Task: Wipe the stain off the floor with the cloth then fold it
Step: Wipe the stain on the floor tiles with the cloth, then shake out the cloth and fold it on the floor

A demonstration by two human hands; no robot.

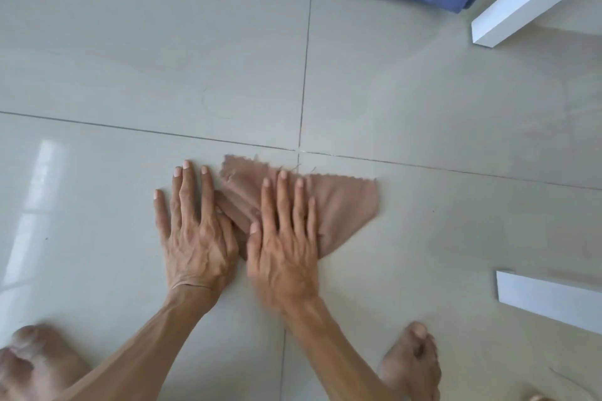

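Pinkish-brown cloth (338, 202) lies folded on the tiled floor (130, 68); right hand (283, 238) pressed flat on it, left hand (192, 231) flat beside, both gripping nothing.

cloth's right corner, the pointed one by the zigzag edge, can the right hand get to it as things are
Probably yes. The right hand already lies flat on the cloth, and that corner lies bare on the floor just beyond its fingers, with nothing between. The left hand rests at the cloth's other side, out of the way.

text: none readable | labels: none | numbers: none | signs: none
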